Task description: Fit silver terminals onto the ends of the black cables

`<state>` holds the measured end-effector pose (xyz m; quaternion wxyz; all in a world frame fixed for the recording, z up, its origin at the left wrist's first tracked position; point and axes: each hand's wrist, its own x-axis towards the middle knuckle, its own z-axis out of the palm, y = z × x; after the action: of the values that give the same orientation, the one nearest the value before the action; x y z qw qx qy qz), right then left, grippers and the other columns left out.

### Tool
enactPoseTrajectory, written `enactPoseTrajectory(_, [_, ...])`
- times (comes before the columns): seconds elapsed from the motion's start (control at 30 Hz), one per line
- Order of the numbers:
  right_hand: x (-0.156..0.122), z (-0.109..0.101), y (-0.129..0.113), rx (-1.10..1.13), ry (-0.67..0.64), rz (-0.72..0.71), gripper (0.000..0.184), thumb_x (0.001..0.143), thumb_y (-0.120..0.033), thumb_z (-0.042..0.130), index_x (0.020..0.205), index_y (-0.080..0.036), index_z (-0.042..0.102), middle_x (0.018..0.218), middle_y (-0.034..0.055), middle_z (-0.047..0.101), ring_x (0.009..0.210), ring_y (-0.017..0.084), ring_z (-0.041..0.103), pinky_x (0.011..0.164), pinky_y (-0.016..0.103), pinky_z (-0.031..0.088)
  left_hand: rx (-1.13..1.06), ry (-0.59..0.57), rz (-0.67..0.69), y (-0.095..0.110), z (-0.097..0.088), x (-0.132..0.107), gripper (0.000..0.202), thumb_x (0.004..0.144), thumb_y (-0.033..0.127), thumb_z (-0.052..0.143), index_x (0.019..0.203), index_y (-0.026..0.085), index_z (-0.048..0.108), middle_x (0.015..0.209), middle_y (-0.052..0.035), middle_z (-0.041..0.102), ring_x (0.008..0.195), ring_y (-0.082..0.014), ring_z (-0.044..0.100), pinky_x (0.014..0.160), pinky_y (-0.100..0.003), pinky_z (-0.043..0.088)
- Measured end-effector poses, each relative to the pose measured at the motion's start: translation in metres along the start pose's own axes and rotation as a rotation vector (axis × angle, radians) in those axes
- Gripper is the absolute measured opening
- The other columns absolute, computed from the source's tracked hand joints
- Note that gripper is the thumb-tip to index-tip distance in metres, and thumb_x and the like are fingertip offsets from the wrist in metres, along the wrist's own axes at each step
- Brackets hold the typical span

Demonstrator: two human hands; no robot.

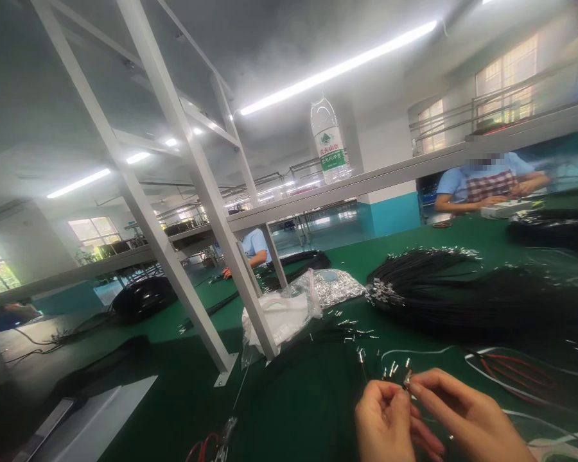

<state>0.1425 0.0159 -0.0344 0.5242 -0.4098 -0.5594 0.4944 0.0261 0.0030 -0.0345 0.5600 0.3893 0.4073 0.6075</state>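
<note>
My left hand [386, 420] is closed in a pinch at the lower right, low over the green table. A thin black cable [363, 367] with a silvery end sticks up beside its fingers; most of it is hidden by the hand. Touching the left fingertips, my right hand [462, 410] pinches a small shiny metal terminal [407, 380] between thumb and forefinger. Just beyond the hands are several loose metal terminals [390, 370]. A large bundle of black cables [433, 295] with silvery ends lies behind them.
A clear bag of small metal parts [340, 289] lies by a grey shelf post [197, 173]. On the shelf stands a water bottle [330, 144]. Red-handled scissors or pliers [205, 447] sit at the front edge. Red and white wires [515, 372] lie right. Two co-workers sit across.
</note>
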Motion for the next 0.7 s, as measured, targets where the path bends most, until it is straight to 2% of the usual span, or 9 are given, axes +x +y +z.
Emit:
enactPoseTrajectory(0.1, [0.002,-0.005,0.002,-0.083,-0.041,-0.039,0.031,0.084,-0.051,0.063,0.078,-0.023,0.074,0.075,0.0019,0.070,0.073,0.020,0.067,0.066,0.021,0.054,0.035,-0.010,-0.063,0.005,0.000,-0.002,0.065,0.060,0.077,0.068,0.071,0.015,0.049,0.053,0.0051,0.055,0.031,-0.0065,0.050,0.030,-0.014,0.031])
enactPoseTrajectory(0.3, [0.004,-0.007,0.004,-0.085,-0.029,-0.086,0.028,0.084,-0.049,0.064,0.079,-0.023,0.075,0.084,0.0039,0.072,0.082,0.022,0.068,0.073,0.021,0.054,0.125,-0.064,-0.097,0.009,-0.001,-0.003,0.062,0.068,0.077,0.060,0.074,0.018,0.045,0.046,0.0079,0.047,0.027,-0.0044,0.042,0.031,-0.014,0.016])
enactPoseTrajectory(0.47, [0.005,-0.008,0.002,-0.082,-0.050,-0.070,0.028,0.085,-0.049,0.063,0.080,-0.023,0.074,0.084,0.0031,0.071,0.084,0.022,0.067,0.075,0.020,0.053,0.162,-0.085,-0.101,0.014,0.002,-0.005,0.065,0.068,0.082,0.053,0.075,0.018,0.046,0.042,0.0095,0.044,0.025,-0.0027,0.033,0.032,-0.016,0.013])
enactPoseTrajectory(0.7, [0.001,-0.009,-0.005,-0.069,-0.103,-0.057,0.029,0.087,-0.050,0.062,0.081,-0.024,0.072,0.085,0.0027,0.070,0.085,0.022,0.066,0.077,0.021,0.052,0.185,-0.131,-0.116,0.018,-0.001,-0.005,0.066,0.069,0.083,0.051,0.078,0.018,0.048,0.042,0.0095,0.044,0.025,-0.0029,0.031,0.034,-0.017,0.013])
